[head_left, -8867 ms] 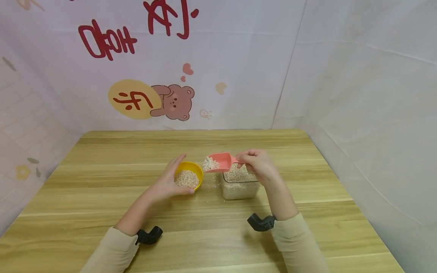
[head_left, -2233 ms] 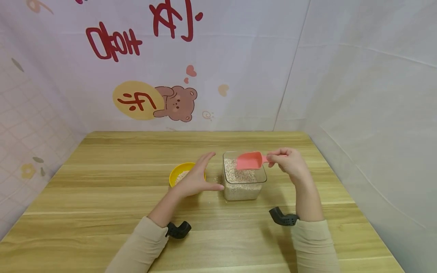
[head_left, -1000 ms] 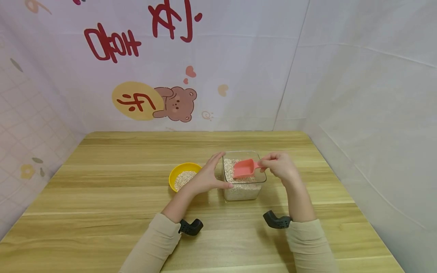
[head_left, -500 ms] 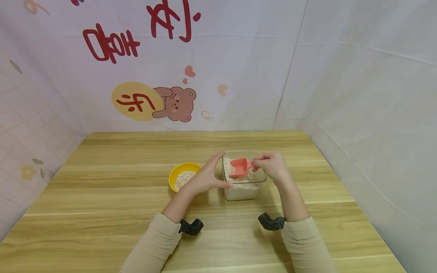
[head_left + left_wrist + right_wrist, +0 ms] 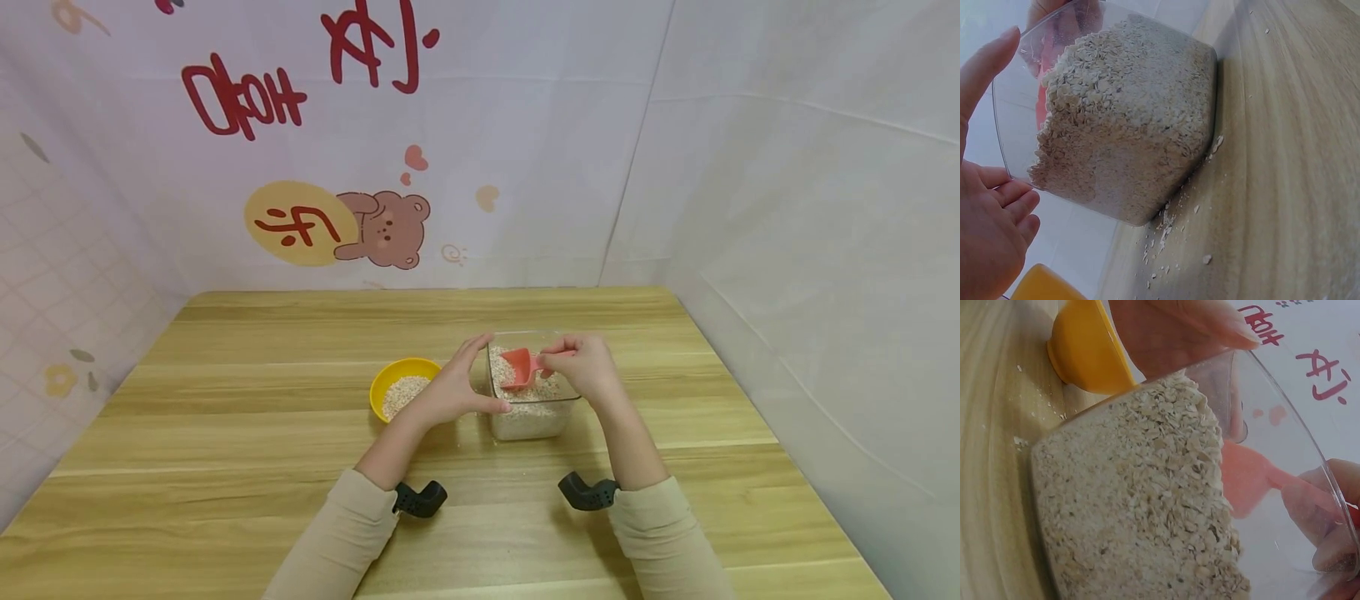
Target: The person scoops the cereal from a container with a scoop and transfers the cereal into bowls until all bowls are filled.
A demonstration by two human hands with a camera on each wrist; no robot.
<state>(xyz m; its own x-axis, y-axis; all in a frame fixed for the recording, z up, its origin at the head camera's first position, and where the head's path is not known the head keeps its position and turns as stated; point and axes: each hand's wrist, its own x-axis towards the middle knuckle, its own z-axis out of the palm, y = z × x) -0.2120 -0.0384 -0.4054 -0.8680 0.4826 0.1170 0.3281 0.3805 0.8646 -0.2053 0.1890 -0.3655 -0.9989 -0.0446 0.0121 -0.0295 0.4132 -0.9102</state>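
A clear square container (image 5: pixel 534 425) filled with oat flakes (image 5: pixel 1122 106) stands right of the table's middle. My left hand (image 5: pixel 448 397) spans its left side, thumb at the near corner and fingertips at the far corner of the rim. My right hand (image 5: pixel 588 368) pinches the handle of a pink scoop (image 5: pixel 519 369) inside the container. The scoop's front edge is sunk in the oats, its lower part hidden behind them in the right wrist view. Left of the container, a yellow bowl (image 5: pixel 1088 353) holds more oats; my left hand and forearm partly cover it in the head view.
Spilled flakes (image 5: pixel 1166 231) lie on the wood-grain table (image 5: pixel 225 450) between bowl and container. Behind the table rises a white printed backdrop (image 5: pixel 510 150), with a plain white sheet (image 5: pixel 810 250) along the right side.
My left hand has moved from the bowl to the container's rim. The scoop, earlier holding oats near the bowl, went back over the container, then down and leftward into the oats.
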